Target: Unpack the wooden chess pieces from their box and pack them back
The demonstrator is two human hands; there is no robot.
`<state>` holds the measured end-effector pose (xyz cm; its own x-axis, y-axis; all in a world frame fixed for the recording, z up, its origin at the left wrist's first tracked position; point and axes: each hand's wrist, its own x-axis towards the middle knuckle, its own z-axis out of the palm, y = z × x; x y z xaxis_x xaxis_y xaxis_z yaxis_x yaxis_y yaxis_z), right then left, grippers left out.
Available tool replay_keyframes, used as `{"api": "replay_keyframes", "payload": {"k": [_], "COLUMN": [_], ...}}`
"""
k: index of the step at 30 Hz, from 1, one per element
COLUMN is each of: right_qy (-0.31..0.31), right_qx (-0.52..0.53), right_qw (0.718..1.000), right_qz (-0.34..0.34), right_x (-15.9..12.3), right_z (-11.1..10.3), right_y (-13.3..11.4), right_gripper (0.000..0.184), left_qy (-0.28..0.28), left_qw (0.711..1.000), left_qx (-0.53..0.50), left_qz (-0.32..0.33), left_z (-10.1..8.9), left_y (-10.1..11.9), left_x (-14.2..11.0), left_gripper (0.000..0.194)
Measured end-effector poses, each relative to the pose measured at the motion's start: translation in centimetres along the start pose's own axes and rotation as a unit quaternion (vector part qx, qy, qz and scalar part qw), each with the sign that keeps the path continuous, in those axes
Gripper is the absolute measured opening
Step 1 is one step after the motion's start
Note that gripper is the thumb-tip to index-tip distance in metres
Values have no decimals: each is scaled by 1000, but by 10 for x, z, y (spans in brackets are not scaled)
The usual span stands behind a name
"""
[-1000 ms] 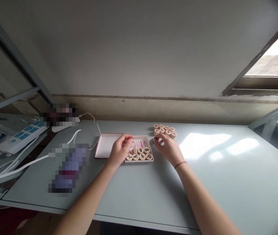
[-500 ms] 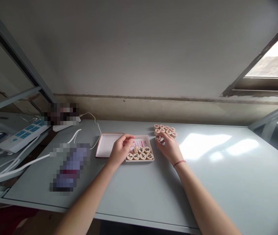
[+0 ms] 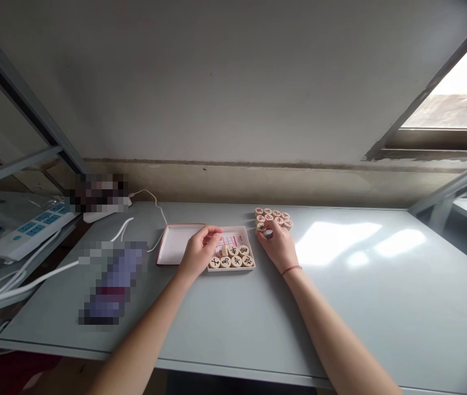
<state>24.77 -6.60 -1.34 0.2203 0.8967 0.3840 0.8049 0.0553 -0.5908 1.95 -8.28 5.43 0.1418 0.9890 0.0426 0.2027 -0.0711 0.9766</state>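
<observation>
Reaching in from the person's right, the right hand bends its thumb and index finger around a black-marked disc, with the red-marked discs grouped just beyond those fingertips. The left hand draws its thumb and fingertips together at the left side of the open box; the fingers hide their own undersides, so I can't fairly say whether either hand has closed on anything.

Below and to the right of the left fingertips, black-marked pieces lie face up in the box, and one piece seems to stand on edge. The lid lies to the left of those fingers.

The discs look like wood: light, rigid, hardly fragile, perhaps a little slippery on their smooth, round sides. They are best pinched across the rim, thumb opposite index. The box walls look thin and would want a gentle touch.
</observation>
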Motion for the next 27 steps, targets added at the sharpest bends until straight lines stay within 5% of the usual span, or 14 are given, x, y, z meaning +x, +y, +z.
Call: {"api": "replay_keyframes", "payload": {"k": [4,7,11,16,27], "right_qy": [7,15,-55,-125,-174], "right_qx": [-17,-8,30,24,9], "right_qw": [1000,1000,996,985,983], "right_qz": [1,-15,-64,-112,-54], "right_x": [-1,-4,-12,-16,-16], "right_z": [-9,-21,-29,-26,-24], "right_y": [-8,-27,-52,-56,-54], "right_gripper": [22,28,30,31,32], "left_qy": [16,14,-20,-38,-33], "left_qw": [992,954,902,879,865], "left_qx": [117,278,413,459,491], "left_qz": [51,113,120,119,97], "left_z": [-1,-1,3,6,6], "left_y": [-5,-11,-16,-15,-17], "left_x": [2,2,-1,-4,-4], "left_gripper": [21,21,28,30,24]}}
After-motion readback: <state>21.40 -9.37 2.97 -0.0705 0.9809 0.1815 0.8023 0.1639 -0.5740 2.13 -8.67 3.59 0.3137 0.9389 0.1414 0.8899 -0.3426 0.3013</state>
